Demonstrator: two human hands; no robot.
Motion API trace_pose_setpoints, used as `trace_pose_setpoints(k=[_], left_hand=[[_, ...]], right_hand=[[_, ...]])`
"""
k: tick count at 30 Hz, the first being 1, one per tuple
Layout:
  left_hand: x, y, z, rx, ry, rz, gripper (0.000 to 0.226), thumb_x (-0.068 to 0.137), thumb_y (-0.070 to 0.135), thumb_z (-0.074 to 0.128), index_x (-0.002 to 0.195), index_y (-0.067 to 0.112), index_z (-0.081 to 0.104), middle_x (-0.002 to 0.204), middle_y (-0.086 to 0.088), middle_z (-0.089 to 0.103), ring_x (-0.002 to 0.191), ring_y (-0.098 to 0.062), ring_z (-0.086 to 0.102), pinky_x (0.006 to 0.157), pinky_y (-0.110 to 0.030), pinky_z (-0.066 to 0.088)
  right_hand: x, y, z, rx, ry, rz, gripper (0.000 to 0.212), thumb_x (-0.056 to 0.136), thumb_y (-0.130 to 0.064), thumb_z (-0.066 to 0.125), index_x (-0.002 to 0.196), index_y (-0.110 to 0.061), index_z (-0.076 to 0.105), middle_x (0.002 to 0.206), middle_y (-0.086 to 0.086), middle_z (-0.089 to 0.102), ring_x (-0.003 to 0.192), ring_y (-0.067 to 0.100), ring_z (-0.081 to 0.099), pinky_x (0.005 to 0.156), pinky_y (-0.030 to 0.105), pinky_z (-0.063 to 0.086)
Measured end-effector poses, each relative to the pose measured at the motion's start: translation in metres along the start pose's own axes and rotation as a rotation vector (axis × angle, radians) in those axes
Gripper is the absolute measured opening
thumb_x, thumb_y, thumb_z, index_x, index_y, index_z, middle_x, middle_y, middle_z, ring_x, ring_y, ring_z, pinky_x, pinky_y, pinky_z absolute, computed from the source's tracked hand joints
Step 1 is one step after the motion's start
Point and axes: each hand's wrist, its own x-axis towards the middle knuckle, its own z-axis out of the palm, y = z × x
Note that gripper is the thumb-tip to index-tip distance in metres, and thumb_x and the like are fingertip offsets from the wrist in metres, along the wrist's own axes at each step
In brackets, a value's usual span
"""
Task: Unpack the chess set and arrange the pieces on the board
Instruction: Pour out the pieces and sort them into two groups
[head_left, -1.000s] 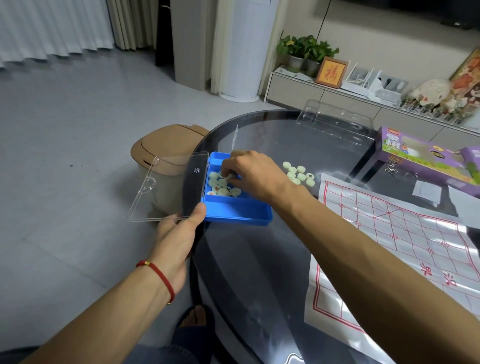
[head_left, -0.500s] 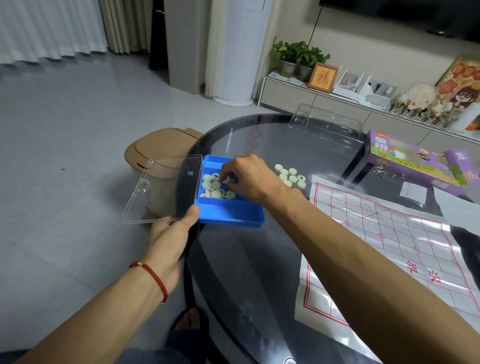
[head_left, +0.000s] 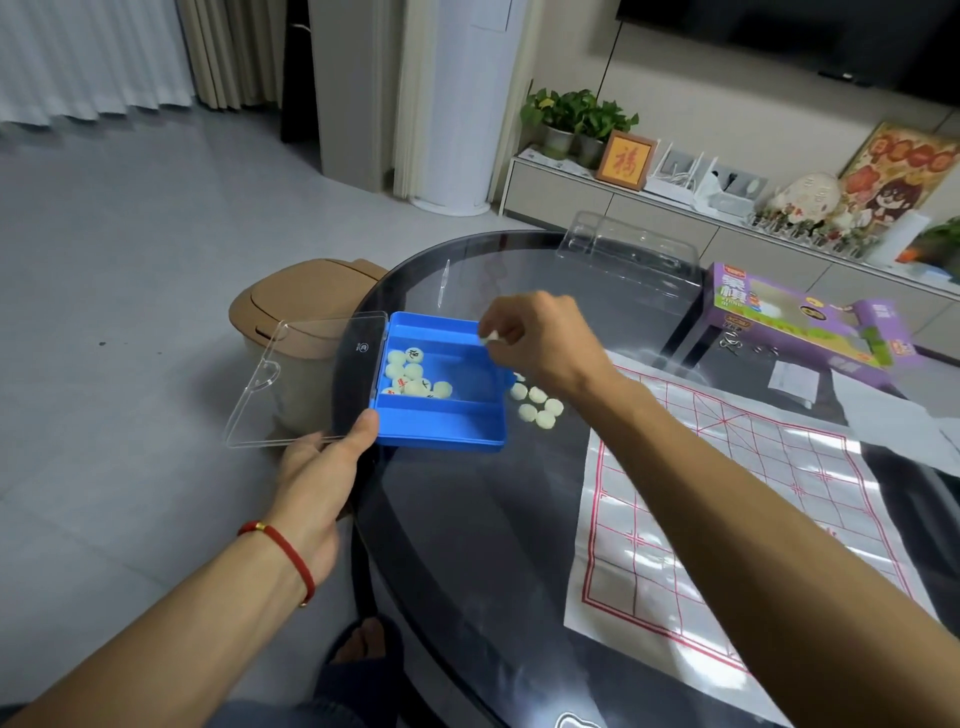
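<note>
A blue plastic case (head_left: 441, 431) lies at the left edge of the dark glass table, its clear lid (head_left: 306, 384) swung open over the floor. Several pale round chess pieces (head_left: 415, 376) lie in the case's upper left corner. My left hand (head_left: 317, 493) pinches the lid's near corner beside the case. My right hand (head_left: 535, 338) hovers over the case's right rim, fingers closed on a pale piece (head_left: 491, 339). A small pile of pieces (head_left: 537, 408) rests on the glass to the right of the case. The paper board (head_left: 727, 499) with red lines lies further right.
A purple game box (head_left: 800, 322) and a clear plastic cover (head_left: 628, 260) sit at the far side of the table (head_left: 467, 545). A tan lidded bin (head_left: 301, 306) stands on the floor left of the table. A low cabinet with plants and ornaments runs behind.
My right hand has lifted out of the case with a piece pinched in its fingers and shifted right over the rim. My left hand keeps its hold on the lid.
</note>
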Motion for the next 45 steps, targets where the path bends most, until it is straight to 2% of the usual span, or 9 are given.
trace_pose_setpoints(k=[7,16,21,26,30,33,37,40,45], left_hand=[[0.001,0.0,0.001,0.01,0.012,-0.003,0.04,0.091,0.041,0.07,0.116,0.011,0.062,0.108,-0.006,0.069,0.089,-0.013,0.061,0.063,-0.029,0.046],[-0.001,-0.001,0.003,0.021,0.018,0.004,0.042,0.091,0.039,0.069,0.118,0.008,0.061,0.111,-0.009,0.069,0.091,-0.016,0.063,0.064,-0.029,0.046],[-0.001,0.0,0.003,0.022,0.018,0.007,0.042,0.091,0.04,0.069,0.118,0.01,0.061,0.11,-0.009,0.069,0.091,-0.017,0.063,0.063,-0.03,0.045],[0.004,-0.003,0.001,0.035,0.025,0.004,0.044,0.09,0.041,0.071,0.119,0.01,0.061,0.112,-0.009,0.07,0.098,-0.022,0.064,0.065,-0.031,0.048],[0.008,-0.005,-0.001,0.039,0.03,-0.007,0.048,0.087,0.044,0.073,0.12,0.011,0.061,0.115,-0.009,0.07,0.103,-0.025,0.065,0.073,-0.034,0.051],[0.011,-0.007,-0.001,0.046,0.038,-0.006,0.049,0.086,0.045,0.074,0.119,0.011,0.061,0.114,-0.009,0.07,0.103,-0.025,0.066,0.072,-0.033,0.051],[0.01,-0.007,0.001,0.033,0.06,-0.012,0.047,0.086,0.042,0.075,0.117,0.009,0.063,0.111,-0.01,0.071,0.1,-0.025,0.067,0.07,-0.03,0.05],[0.008,-0.006,0.001,0.025,0.049,-0.015,0.048,0.086,0.042,0.076,0.117,0.008,0.063,0.11,-0.011,0.072,0.099,-0.026,0.068,0.069,-0.03,0.049],[0.009,-0.007,0.001,0.007,0.052,-0.004,0.063,0.085,0.044,0.077,0.13,0.006,0.056,0.116,-0.013,0.07,0.102,-0.028,0.067,0.064,-0.028,0.046]], right_hand=[[-0.055,0.058,-0.03,-0.098,-0.008,0.121,0.014,0.083,-0.019,0.078,0.096,-0.023,0.076,0.089,-0.002,0.074,0.08,0.016,0.069,0.074,0.041,0.061],[-0.062,0.061,-0.002,-0.229,0.001,0.164,0.012,0.082,-0.021,0.071,0.092,-0.021,0.077,0.087,0.008,0.073,0.075,0.028,0.066,0.068,0.042,0.059],[-0.064,0.058,-0.003,-0.231,-0.016,0.177,0.015,0.084,-0.025,0.07,0.097,-0.022,0.077,0.087,0.004,0.074,0.076,0.025,0.067,0.068,0.043,0.059],[-0.08,0.05,-0.003,-0.356,-0.015,0.144,0.026,0.089,-0.034,0.071,0.106,-0.016,0.063,0.097,0.005,0.071,0.081,0.025,0.065,0.07,0.039,0.057],[-0.085,0.031,-0.006,-0.422,-0.009,0.106,0.026,0.094,-0.04,0.066,0.105,-0.016,0.063,0.1,0.003,0.068,0.083,0.02,0.062,0.07,0.036,0.056],[-0.078,0.002,-0.005,-0.308,0.032,-0.014,0.019,0.098,-0.032,0.06,0.107,-0.017,0.067,0.104,0.001,0.067,0.09,0.021,0.062,0.07,0.033,0.051],[-0.04,-0.029,0.012,-0.165,-0.094,-0.168,0.019,0.097,-0.024,0.063,0.115,-0.022,0.07,0.113,0.0,0.066,0.096,0.02,0.062,0.079,0.038,0.054],[-0.007,-0.032,0.024,-0.152,-0.206,-0.181,0.022,0.094,-0.019,0.068,0.116,-0.022,0.071,0.115,-0.001,0.068,0.091,0.013,0.059,0.079,0.031,0.053],[0.011,-0.03,0.04,-0.095,-0.289,-0.19,0.014,0.09,-0.019,0.072,0.104,-0.021,0.075,0.103,-0.003,0.073,0.09,0.014,0.064,0.084,0.039,0.058]])
